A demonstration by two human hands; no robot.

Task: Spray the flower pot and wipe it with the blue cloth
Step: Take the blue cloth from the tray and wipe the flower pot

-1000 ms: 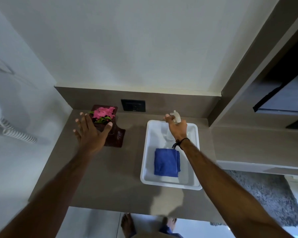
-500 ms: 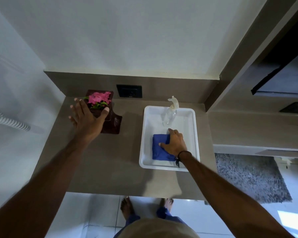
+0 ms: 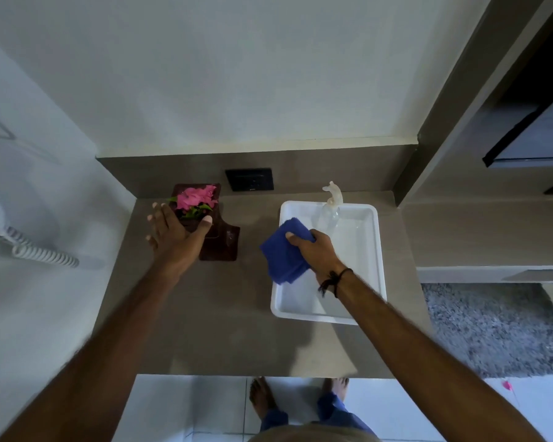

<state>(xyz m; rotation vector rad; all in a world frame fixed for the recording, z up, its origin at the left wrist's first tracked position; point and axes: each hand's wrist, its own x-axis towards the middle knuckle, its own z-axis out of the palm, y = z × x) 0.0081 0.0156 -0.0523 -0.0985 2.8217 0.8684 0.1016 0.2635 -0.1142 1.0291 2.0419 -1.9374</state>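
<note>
My right hand point(image 3: 316, 250) gripped the folded blue cloth point(image 3: 283, 256) over the white tray's point(image 3: 372, 250) left rim. The dark red flower pot point(image 3: 219, 240) lay leftward toward the desk's point(image 3: 205, 314) back-left corner, my open left hand point(image 3: 174, 237) steadying it.

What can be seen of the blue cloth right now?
The blue cloth looks like soft, thick fabric, deep blue, folded into layers. The right hand grips it from the right side and holds it lifted and tilted over the left rim of the white tray. Its lower edge hangs loose. It seems to touch only that hand.
</note>
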